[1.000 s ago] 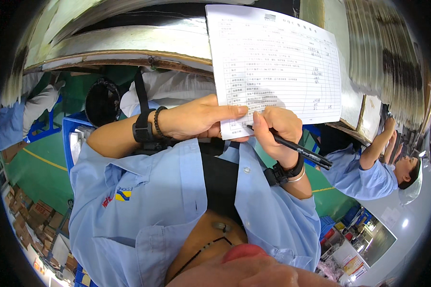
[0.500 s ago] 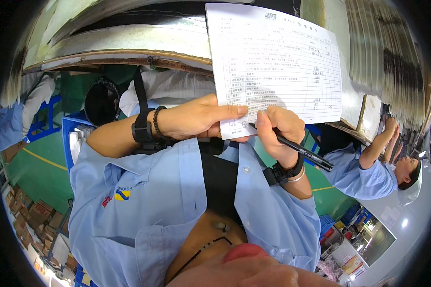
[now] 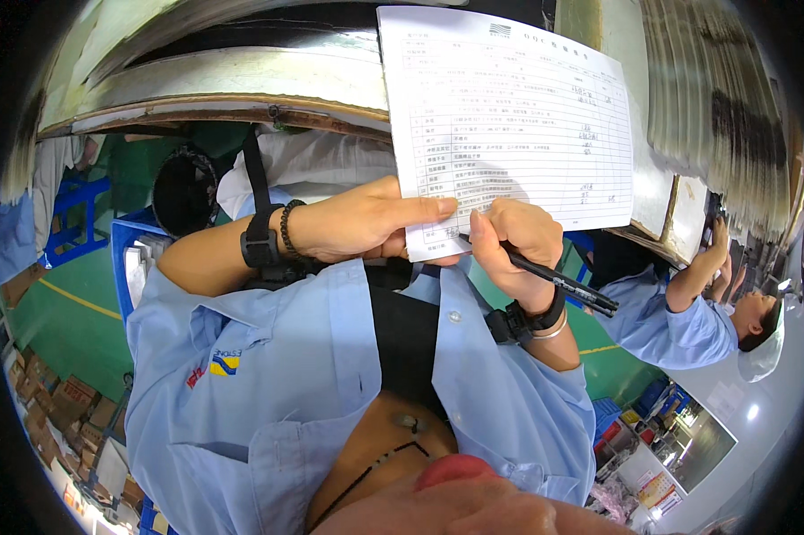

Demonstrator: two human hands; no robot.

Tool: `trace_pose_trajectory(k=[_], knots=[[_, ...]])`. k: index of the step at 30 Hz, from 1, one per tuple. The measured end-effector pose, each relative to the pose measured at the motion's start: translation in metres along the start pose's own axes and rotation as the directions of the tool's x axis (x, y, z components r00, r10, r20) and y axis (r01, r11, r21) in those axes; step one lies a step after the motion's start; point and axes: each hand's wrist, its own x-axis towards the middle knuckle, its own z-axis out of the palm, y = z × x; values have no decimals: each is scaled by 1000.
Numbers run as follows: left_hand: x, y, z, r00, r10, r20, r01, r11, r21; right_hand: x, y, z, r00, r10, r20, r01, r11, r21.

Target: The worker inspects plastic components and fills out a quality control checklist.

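Observation:
A white printed form (image 3: 518,116), with table lines and some handwriting, is held up in front of my chest. My left hand (image 3: 371,218) pinches its lower left edge, thumb on top and fingers underneath. My right hand (image 3: 519,241) is closed around a black pen (image 3: 567,283), whose tip meets the form near its lower left corner, by a freshly inked handwritten mark. The pen's rear end points to the lower right. Whether the form is one sheet or several I cannot tell.
Beyond the form runs a pale worktop edge (image 3: 214,85). At the right hangs a thick stack of thin sheets (image 3: 723,116), near a co-worker in a blue shirt (image 3: 656,321). A black bin (image 3: 188,192) and a blue crate (image 3: 139,234) are at the left.
More ink strokes show where the pen writes, and its tip has shifted slightly left. The form and both hands have drifted a little left in the picture.

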Motion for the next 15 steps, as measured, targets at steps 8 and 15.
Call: trace_pose_trajectory(k=[8, 15], knots=[[2, 0, -2, 1000, -25, 18, 25, 1000, 16, -1, -1, -2, 997, 34, -69, -40, 994, -99], [3, -2, -1, 1000, 12, 4, -12, 1000, -11, -3, 1, -3, 999, 7, -46, -12, 996, -92]])
